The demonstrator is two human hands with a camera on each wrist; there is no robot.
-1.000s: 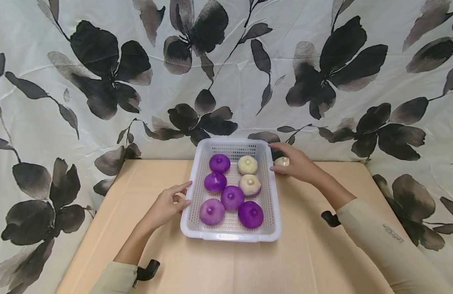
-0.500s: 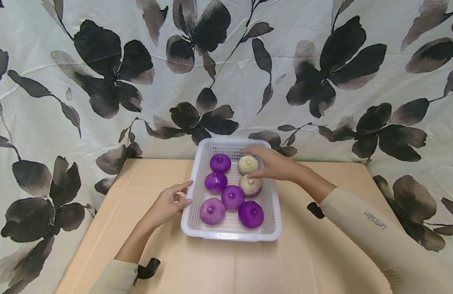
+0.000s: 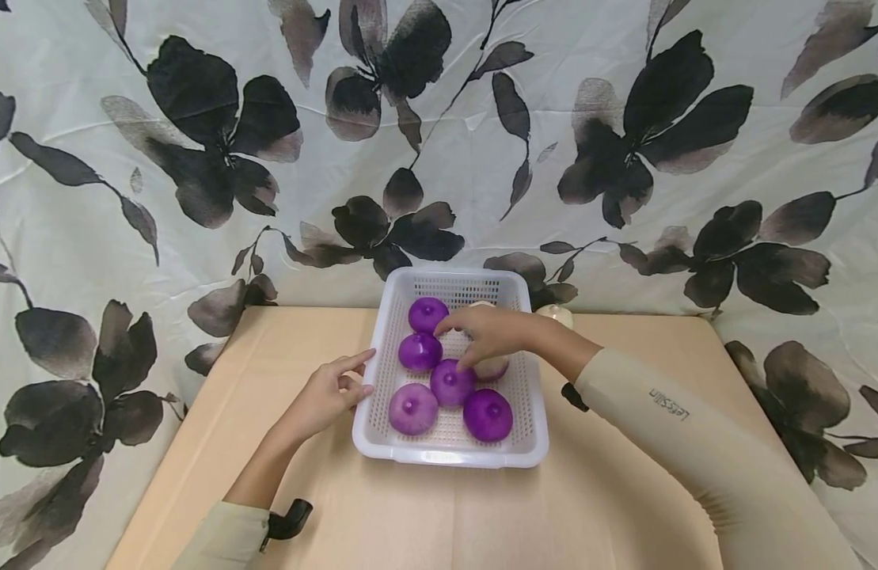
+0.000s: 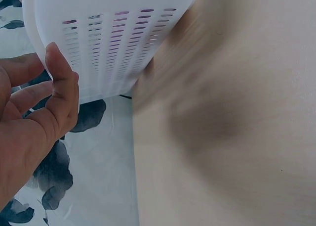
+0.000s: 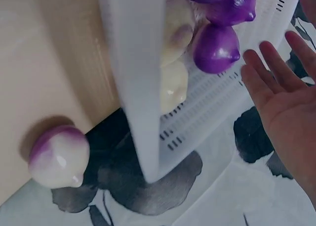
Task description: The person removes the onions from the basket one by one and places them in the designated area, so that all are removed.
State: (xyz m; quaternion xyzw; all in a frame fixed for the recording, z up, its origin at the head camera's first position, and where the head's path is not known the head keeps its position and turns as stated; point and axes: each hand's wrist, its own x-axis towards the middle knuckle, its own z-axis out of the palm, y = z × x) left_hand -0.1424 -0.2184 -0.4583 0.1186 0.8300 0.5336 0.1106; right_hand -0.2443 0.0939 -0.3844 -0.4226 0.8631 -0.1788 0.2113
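A white perforated plastic basket (image 3: 367, 447) stands on the table. Several glossy purple onions (image 3: 488, 415) lie inside it, plus two pale ones. One pale onion (image 3: 492, 369) is partly covered by my right hand (image 3: 492, 328), which hovers over the basket. In the right wrist view its fingers (image 5: 286, 63) are spread and hold nothing. My left hand (image 3: 327, 396) touches the basket's left rim with its index finger and thumb; in the left wrist view the fingertips (image 4: 54, 55) lie at the rim and outer wall. A further whitish-purple onion (image 5: 59, 157) sits outside, right of the basket.
The light wooden table (image 3: 610, 475) ends behind the basket, against a white cloth (image 3: 481, 142) printed with dark flowers. The basket's raised walls surround the onions. Dark wrist cameras (image 3: 289, 520) are worn at both sleeves.
My right hand has left the onion beside the basket's right edge and moved left over the basket, past the pale onions toward the purple ones. My left hand stays at the rim.
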